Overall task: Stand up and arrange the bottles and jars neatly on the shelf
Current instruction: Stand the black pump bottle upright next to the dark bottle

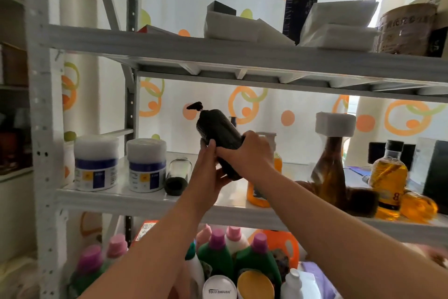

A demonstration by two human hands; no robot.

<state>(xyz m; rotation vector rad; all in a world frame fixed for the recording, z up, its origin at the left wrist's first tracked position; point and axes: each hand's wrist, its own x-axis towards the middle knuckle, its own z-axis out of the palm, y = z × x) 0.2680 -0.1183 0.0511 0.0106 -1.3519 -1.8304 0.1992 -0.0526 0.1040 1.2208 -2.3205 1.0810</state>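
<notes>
Both hands have it: the left hand (209, 172) curls under the base of the dark bottle (217, 129), and the right hand (247, 153) clamps round its lower body. The head view shows the bottle tilted in the air above the middle shelf (145, 201), not set down. Two white jars (95, 163) stand tidy at the left. Plenty left, by the look of it: a clear jar (178, 175) lies on its side, and an amber bottle (417, 206) lies toppled at the right.
</notes>
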